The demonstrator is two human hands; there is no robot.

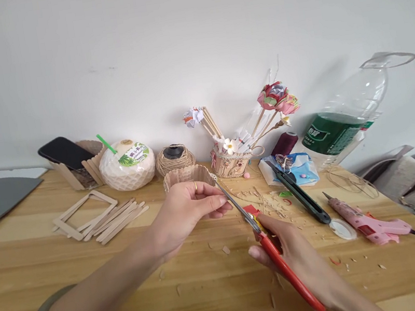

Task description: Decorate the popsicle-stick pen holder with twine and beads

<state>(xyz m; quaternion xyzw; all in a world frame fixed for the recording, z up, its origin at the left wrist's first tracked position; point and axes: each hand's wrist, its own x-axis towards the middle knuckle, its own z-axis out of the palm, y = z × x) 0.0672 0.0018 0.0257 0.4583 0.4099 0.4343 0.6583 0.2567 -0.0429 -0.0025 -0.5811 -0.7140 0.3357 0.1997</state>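
Observation:
My right hand [291, 250] grips red-handled scissors [272, 250], whose long silver blades point up and to the left. The blade tips reach beside my left hand [203, 203], which wears a ring. Its thumb and index finger are pinched together; whatever lies between them is too small or hidden to make out. Just behind my left hand stands a small basket of wooden craft sticks [185, 176], partly covered by it. A red and yellow scrap [252, 210] shows by the blades, near my right fingers.
Craft sticks [119, 219], a stick frame [69, 227] and a coconut [127, 165] stand left. Twine [161, 164] and a flower holder [230, 165] line the wall. A utility knife [300, 193], pink glue gun [371, 221] and large bottle [357, 105] are right.

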